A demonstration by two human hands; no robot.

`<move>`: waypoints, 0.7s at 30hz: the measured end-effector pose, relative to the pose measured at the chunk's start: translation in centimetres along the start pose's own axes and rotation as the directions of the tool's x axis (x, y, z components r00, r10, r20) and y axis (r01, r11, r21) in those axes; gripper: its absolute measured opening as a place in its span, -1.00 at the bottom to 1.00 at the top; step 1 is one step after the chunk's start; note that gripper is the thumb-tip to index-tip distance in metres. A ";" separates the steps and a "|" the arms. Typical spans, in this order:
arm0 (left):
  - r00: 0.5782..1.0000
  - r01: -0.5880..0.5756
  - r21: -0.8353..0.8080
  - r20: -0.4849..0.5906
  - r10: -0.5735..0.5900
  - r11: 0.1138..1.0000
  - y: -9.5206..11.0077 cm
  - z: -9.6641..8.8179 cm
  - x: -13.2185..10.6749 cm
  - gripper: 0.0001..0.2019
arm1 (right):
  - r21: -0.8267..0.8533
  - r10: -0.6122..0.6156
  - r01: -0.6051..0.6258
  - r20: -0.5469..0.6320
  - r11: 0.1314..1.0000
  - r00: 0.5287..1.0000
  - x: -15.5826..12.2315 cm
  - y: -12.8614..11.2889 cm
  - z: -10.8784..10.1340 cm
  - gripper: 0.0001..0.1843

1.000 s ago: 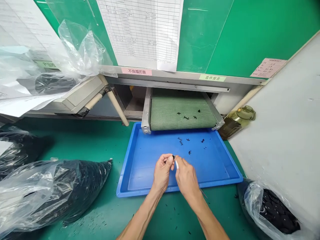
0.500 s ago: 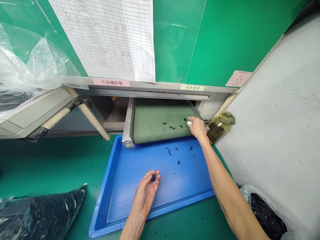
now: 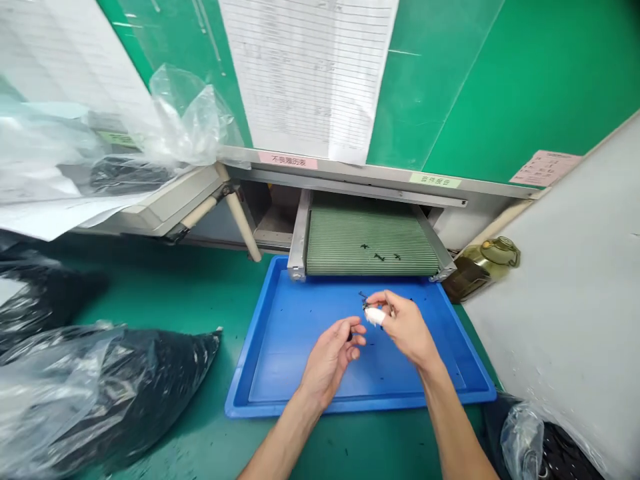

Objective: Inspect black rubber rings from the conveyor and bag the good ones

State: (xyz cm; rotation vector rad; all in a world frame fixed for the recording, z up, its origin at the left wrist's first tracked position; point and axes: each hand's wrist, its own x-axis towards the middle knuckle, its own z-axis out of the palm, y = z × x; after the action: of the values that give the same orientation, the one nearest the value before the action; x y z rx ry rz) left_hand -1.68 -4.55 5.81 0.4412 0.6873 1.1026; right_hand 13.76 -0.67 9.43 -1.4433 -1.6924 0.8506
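My left hand (image 3: 330,360) is over the blue tray (image 3: 350,405), palm turned up, fingers curled around a small dark part (image 3: 349,336). Facing it, my right hand (image 3: 407,330) pinches a small black branched part (image 3: 365,303) between its fingertips. One digit of the right hand wears a white cover (image 3: 375,315). The two hands are close together but apart. Behind them a green ribbed conveyor belt (image 3: 340,230) ends above the tray's far side, with several small black parts (image 3: 379,257) lying on it. My hands hide part of the tray floor.
Filled dark plastic bags (image 3: 150,387) lie on the green floor at left. A greenish bottle (image 3: 483,267) stands by the white wall (image 3: 565,300) at right. A grey table (image 3: 170,200) with clear plastic is at upper left. An open bag of black parts (image 3: 565,453) is at lower right.
My right hand has come back from the belt to beside my left hand, with black parts in its fingertips. Fewer parts lie on the belt. The view has swung left.
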 end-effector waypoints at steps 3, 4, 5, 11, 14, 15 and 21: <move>0.997 -0.003 0.021 0.073 0.002 1.000 -0.2 0.6 -1.0 -0.68 | -0.036 -0.052 0.052 0.002 0.998 0.999 -3.6 -1.0 2.0 -0.78; 0.997 -0.003 0.035 0.081 0.000 0.999 -0.3 0.7 -1.4 -0.68 | -0.057 -0.071 0.071 -0.002 0.996 0.997 -4.4 -1.2 2.2 -0.77; 0.997 0.000 0.052 0.081 -0.004 0.999 -0.4 0.7 -1.9 -0.67 | -0.080 -0.088 0.088 -0.002 0.993 0.996 -5.1 -1.4 2.3 -0.76; 0.999 0.011 0.070 0.044 -0.014 0.998 -0.5 0.1 -4.0 -0.67 | -0.184 -0.218 0.239 0.127 0.953 0.968 -8.6 -1.9 0.7 -0.52; 0.999 0.028 0.069 0.036 -0.030 0.997 -0.1 -0.2 -5.0 -0.67 | -0.270 -0.199 0.229 0.135 0.935 0.971 -10.3 -1.6 -0.1 -0.46; 0.999 0.024 0.073 0.041 -0.027 0.997 0.1 -0.3 -5.3 -0.66 | -0.298 -0.174 0.206 0.133 0.932 0.976 -10.8 -1.5 -0.1 -0.48; 0.998 -0.021 0.091 0.064 0.015 0.996 0.2 -0.7 -7.1 -0.77 | -0.318 -0.123 0.178 0.186 0.931 0.975 -12.8 -2.4 0.6 -0.63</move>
State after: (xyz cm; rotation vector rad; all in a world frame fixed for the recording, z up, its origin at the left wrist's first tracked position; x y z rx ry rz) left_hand -4.30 -11.00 7.50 0.5599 0.6809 1.0723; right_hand 13.25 -13.70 9.67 -1.4670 -2.1238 0.6324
